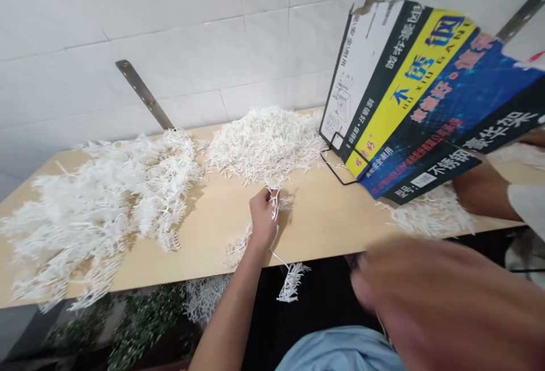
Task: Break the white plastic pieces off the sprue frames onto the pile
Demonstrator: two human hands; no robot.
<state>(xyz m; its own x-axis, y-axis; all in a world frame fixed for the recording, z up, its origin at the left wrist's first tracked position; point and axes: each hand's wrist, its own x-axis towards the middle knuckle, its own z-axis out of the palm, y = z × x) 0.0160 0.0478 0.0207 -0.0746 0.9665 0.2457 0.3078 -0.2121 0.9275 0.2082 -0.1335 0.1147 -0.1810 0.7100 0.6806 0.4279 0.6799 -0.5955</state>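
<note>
Sprig [275, 205], spindly white, pinched in left hand [262, 219], right hand [395, 286] blurred, grip unclear, bristly mound [268, 143] behind

Head-worn view, forward and down, table [332, 218] near

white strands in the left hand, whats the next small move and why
Probably raise the left hand slightly: the white strands it holds are over the table, but a tuft hangs past the front edge, where it might snag.
</note>
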